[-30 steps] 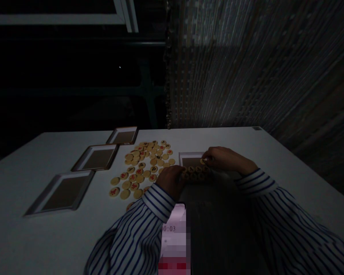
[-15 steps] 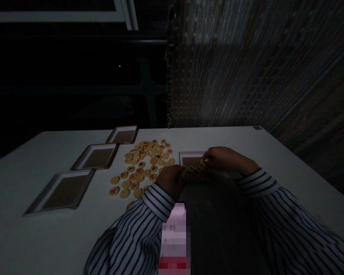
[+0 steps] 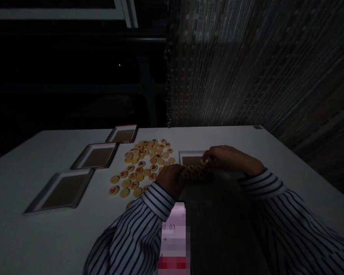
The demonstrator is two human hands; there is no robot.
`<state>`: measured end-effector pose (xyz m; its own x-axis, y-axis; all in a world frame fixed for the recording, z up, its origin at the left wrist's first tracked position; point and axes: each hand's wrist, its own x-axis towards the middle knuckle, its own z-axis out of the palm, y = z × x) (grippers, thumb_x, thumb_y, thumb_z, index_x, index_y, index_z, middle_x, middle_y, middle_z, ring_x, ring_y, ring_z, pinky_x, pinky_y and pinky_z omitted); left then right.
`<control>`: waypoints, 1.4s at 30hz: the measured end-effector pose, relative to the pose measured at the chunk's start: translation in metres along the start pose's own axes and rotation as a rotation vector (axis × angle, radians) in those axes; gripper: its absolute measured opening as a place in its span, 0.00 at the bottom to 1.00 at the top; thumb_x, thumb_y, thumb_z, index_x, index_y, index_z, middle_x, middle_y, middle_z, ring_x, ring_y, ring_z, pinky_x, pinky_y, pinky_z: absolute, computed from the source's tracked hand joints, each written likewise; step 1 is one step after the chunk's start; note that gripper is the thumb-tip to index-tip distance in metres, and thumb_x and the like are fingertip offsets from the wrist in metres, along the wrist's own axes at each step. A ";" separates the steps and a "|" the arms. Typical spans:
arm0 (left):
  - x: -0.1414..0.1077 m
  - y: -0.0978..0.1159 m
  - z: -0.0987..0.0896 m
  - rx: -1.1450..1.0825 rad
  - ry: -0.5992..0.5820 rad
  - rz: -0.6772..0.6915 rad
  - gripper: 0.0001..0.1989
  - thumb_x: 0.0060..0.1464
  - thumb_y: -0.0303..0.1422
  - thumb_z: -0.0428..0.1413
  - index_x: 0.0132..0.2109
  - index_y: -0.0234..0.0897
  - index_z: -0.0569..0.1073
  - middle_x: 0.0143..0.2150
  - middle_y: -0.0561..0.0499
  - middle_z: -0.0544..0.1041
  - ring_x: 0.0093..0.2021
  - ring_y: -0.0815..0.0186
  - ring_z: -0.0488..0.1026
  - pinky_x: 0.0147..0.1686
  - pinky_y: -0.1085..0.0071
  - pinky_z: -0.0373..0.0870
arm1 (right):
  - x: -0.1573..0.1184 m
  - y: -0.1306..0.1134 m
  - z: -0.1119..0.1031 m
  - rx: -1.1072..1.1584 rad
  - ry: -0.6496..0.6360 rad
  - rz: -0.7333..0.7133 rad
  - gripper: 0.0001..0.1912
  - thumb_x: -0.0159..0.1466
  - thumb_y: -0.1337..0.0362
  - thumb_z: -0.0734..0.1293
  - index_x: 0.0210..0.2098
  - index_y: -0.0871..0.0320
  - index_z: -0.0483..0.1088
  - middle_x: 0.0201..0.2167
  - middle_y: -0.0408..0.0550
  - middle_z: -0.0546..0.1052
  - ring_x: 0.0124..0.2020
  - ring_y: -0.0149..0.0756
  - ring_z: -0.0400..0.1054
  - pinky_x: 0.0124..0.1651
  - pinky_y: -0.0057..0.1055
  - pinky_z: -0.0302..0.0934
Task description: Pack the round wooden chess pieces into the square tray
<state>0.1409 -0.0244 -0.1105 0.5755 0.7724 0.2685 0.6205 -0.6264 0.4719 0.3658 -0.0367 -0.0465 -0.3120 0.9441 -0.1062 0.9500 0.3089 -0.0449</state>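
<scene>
A shallow box (image 3: 185,153) with a pale rim lies between my hands, and several round wooden pieces (image 3: 191,168) stand in two rows at its near side. At the left end of these rows is my left hand (image 3: 169,178), its fingers bent and partly hidden, so its grip is unclear. My right hand (image 3: 222,157) pinches a round piece (image 3: 203,162) at the right end of the back row. Many loose round pieces (image 3: 139,170), some with red or black characters and some plain, lie on the table left of my left hand.
Three open shallow boxes (image 3: 94,157) run in a slanting line on the left of the white table (image 3: 23,236). A lit phone (image 3: 174,240) lies at the near edge under my left forearm. Behind the table hangs a string curtain (image 3: 212,76).
My right hand and forearm have shifted very slightly; the fingers stay at the right end of the rows. My left hand has hardly moved.
</scene>
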 end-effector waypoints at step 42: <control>-0.001 -0.001 0.001 0.028 0.007 0.008 0.15 0.48 0.32 0.53 0.45 0.34 0.72 0.43 0.45 0.75 0.44 0.61 0.71 0.45 0.63 0.67 | -0.001 -0.009 -0.001 0.017 -0.131 -0.049 0.12 0.54 0.67 0.62 0.37 0.52 0.72 0.34 0.46 0.75 0.32 0.34 0.68 0.33 0.30 0.57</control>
<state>0.1401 -0.0245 -0.1118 0.5768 0.7682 0.2779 0.6307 -0.6350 0.4461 0.3580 -0.0405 -0.0446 -0.3574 0.9047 -0.2318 0.9338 0.3509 -0.0698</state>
